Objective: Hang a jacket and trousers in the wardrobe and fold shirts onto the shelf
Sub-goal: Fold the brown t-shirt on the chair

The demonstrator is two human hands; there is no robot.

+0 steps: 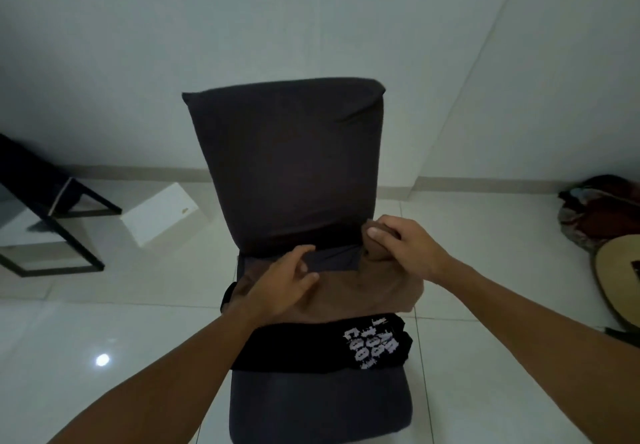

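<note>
On the floor chair (320, 405) seat, nearest, lies a folded black printed shirt (322, 346); beyond it a brown shirt (363, 291). The left hand (280, 286) rests flat, fingers apart; the right hand (403, 246) fingers pinch a bunched brown corner.

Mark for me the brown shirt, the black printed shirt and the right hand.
brown shirt (346, 291): head view, on the flat brown cloth in the middle of the seat.
black printed shirt (298, 346): head view, on the plain black part left of the white print.
right hand (405, 248): head view, on the back of the hand.
</note>
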